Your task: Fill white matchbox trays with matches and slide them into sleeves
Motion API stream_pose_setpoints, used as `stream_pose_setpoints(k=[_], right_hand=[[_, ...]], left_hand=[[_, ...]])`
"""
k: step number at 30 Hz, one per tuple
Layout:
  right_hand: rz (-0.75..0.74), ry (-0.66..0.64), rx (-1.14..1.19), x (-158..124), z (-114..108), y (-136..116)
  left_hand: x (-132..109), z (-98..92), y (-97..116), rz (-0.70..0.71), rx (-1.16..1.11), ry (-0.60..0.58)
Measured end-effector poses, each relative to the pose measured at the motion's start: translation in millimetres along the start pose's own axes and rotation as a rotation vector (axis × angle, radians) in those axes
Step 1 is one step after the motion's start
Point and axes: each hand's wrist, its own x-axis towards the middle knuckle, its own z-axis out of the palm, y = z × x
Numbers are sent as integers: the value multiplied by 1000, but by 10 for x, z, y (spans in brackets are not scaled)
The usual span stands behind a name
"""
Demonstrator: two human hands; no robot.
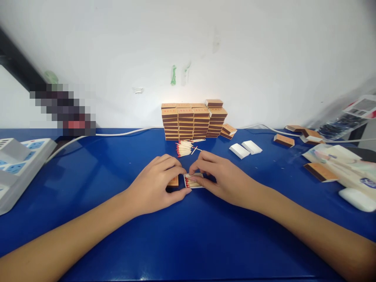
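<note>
My left hand (161, 182) steadies a white matchbox tray (200, 186) by its left end, thumb at the near corner and index finger at the far one. Red-headed matches (190, 182) lie inside the tray. Under the left palm, partly hidden, is an orange matchbox sleeve (174, 182). My right hand (213, 172) reaches over the tray from the right, thumb and fingers closed together on matches at its opening; their tips partly hide what they grip. Just beyond the hands lies a loose pile of matches (184, 149) on the blue table.
Stacked matchboxes (185, 121) stand against the wall. Two white trays (245, 149) lie to their right. Farther right are loose matchboxes (283, 140) and a plastic packet (346, 166). A power strip (26, 168) sits at left, and a white cable (126, 133) runs along the wall.
</note>
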Motion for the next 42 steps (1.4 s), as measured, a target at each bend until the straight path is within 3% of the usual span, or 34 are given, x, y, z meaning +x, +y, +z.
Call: stream_pose_setpoints(k=[4, 8, 12, 20, 32, 38, 42], right_hand=[[-13, -2, 9, 16, -19, 43], [147, 226, -91, 124, -64, 321], [250, 298, -179, 261, -39, 597], [426, 326, -316, 411, 124, 482], [505, 169, -311, 309, -63, 459], [585, -5, -342, 270, -161, 442], [557, -34, -356, 215, -249, 453]], left_hand=[[-11, 7, -5, -4, 7, 0], [-20, 15, -14, -6, 13, -2], [-20, 20, -19, -7, 7, -6], [-4, 16, -5, -8, -2, -4], [-22, 10, -18, -2, 9, -5], [-20, 15, -14, -2, -4, -7], [-20, 9, -19, -6, 9, 0]])
